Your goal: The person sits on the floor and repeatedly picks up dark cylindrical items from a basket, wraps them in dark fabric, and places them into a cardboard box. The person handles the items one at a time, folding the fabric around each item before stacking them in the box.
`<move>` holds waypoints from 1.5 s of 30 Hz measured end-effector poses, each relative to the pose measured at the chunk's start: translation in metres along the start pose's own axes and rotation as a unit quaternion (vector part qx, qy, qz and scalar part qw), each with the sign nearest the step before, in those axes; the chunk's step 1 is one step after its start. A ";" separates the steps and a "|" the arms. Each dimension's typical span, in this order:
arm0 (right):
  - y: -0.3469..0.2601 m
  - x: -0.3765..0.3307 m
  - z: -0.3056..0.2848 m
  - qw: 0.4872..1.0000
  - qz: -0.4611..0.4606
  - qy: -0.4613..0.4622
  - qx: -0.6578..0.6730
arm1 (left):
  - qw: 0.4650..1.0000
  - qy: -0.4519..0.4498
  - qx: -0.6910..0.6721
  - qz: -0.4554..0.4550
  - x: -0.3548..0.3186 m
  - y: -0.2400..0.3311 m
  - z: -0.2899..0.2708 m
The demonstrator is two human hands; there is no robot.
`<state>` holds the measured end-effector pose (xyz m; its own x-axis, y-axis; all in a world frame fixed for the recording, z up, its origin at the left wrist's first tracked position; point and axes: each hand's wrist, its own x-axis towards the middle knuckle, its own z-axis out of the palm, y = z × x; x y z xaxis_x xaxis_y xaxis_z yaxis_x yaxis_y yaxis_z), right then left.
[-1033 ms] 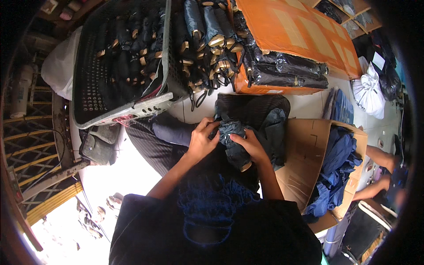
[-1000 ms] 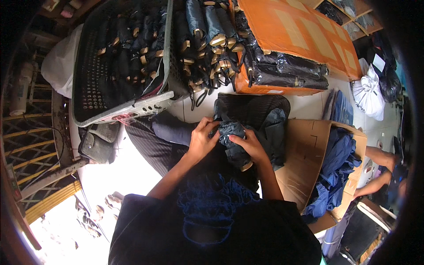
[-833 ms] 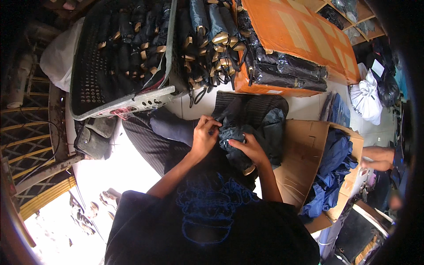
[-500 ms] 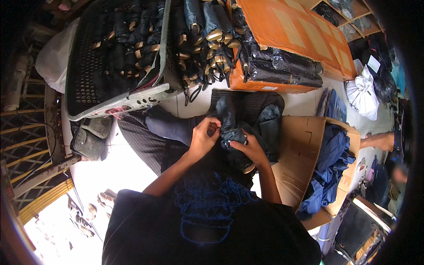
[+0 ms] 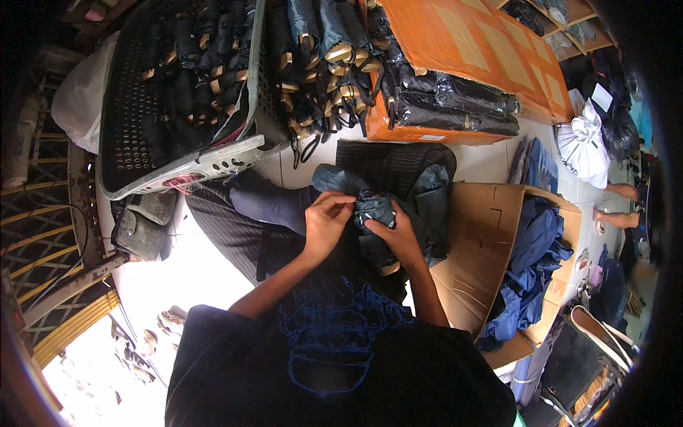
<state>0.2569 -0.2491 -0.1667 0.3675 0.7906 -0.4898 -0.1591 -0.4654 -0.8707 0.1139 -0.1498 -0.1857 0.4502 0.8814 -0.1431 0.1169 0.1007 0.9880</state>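
Over my lap lies a dark teal folding umbrella (image 5: 373, 211), its cloth bunched up, and my right hand (image 5: 395, 235) is closed round it with the thumb on top. Against its left side my left hand (image 5: 329, 220) makes a pinch; what the fingertips hold is too small to make out. Loose dark cloth (image 5: 336, 178) spreads above the left hand. More teal cloth (image 5: 430, 196) drapes over my right knee. Below my right hand a pale handle end (image 5: 389, 269) shows; I cannot tell which umbrella it belongs to.
A grey plastic crate (image 5: 181, 181) of folded umbrellas stands at far left, with more umbrellas (image 5: 334, 53) beside it. An orange carton (image 5: 455, 43) holds plastic-wrapped dark bundles. At right, a brown cardboard box (image 5: 477, 235) contains blue cloth (image 5: 526, 263). Another person's feet (image 5: 617, 217) show at far right.
The cloth that stood up above my hands now flops to the left. My right hand has turned the bunched umbrella slightly. My left hand keeps its pinch.
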 end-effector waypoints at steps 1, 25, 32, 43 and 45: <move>0.000 0.001 0.002 1.000 0.000 0.007 0.006 | 1.000 0.005 0.010 -0.001 0.001 -0.001 -0.001; -0.028 0.009 0.015 0.993 -0.106 -0.013 -0.055 | 0.992 -0.002 -0.009 0.126 -0.004 0.036 -0.008; -0.056 0.001 0.022 0.993 -0.074 0.002 -0.087 | 0.965 0.031 0.186 0.185 0.002 0.059 -0.019; -0.063 0.000 0.030 0.952 -0.227 0.097 -0.179 | 0.945 0.110 0.155 0.268 0.007 0.064 -0.007; -0.064 0.000 0.029 0.948 -0.234 0.106 -0.186 | 0.956 0.103 0.120 0.246 0.009 0.064 -0.004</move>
<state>0.2408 -0.2080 -0.1125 0.5003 0.8658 0.0006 0.3872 -0.2231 -0.8946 0.1222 -0.1339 -0.1240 0.3224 0.8690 0.3753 0.1460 -0.4373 0.8874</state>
